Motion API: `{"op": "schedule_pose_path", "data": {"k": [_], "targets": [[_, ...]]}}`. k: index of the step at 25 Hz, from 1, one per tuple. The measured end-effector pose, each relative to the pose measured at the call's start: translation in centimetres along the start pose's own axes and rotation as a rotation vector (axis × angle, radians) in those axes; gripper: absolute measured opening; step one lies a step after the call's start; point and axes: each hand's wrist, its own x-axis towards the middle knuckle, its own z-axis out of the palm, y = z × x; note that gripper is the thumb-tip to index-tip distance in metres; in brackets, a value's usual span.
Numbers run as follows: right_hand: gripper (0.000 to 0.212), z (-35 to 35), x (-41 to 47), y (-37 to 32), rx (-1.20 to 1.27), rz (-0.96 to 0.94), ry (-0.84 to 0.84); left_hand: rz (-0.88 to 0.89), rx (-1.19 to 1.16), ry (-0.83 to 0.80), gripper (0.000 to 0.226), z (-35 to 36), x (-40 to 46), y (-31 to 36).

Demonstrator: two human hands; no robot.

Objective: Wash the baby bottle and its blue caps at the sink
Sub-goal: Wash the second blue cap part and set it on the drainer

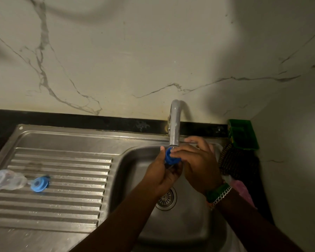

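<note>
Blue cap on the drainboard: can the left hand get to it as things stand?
Probably yes, once freed. The left hand grips another blue cap under the tap with the right hand. The loose cap lies on the open drainboard, beside the clear bottle, nothing over it.

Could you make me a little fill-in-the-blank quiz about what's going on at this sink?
1. Both hands, left and right, hold a blue cap just under the ____.
2. A second cap lies on the ribbed ____ beside the basin.
3. Next to that cap lies the clear ____.
4. The tray in the corner behind the sink is coloured ____.

Missing words: tap; drainboard; bottle; green
</note>
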Motion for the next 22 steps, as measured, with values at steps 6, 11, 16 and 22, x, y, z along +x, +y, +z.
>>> {"op": "schedule_pose_path", "data": {"k": [6,11,16,22], "targets": [[0.050,-0.5,1.2,-2.4,-0.157,0.072,-0.296,0.061,0.084,-0.030,0.052,0.0,-0.5,0.1],[0.038,-0.7,2.0,-2.4,-0.176,0.091,-0.405,0.075,0.095,-0.051,0.054,-0.2,-0.3,1.3],[0.036,0.2,2.3,-4.0,0.165,0.459,-0.391,0.069,0.110,-0.095,0.052,-0.5,0.3,0.3],[0.031,-0.5,1.4,-2.2,-0.118,0.192,-0.373,0.107,0.130,-0.095,0.054,-0.1,0.3,1.0]]}}
